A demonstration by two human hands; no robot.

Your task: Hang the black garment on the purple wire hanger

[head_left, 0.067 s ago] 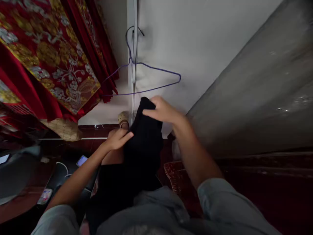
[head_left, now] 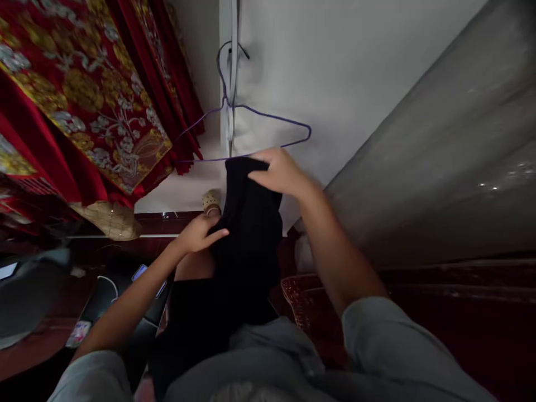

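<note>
A piece of black cloth, perhaps a garment, hangs between my hands, its lower part merging with the dark clothing on my lap. My right hand grips its top edge, thumb on the near side, right at the bottom bar of a purple wire hanger. My left hand holds the cloth's left side lower down, thumb stretched across it. By its hook, the hanger hangs from a pale vertical strip on the wall. Whether the cloth's top edge passes over the bar is hidden by my right fingers.
Red curtains with gold and silver flowers hang at the left. A grey sheet-like surface slants along the right. Below left are a phone and a white cable on a dark seat. My foot wears a beige clog.
My right hand has risen slightly, lifting the cloth's top edge up to the hanger's bottom bar. My left hand has barely moved.
</note>
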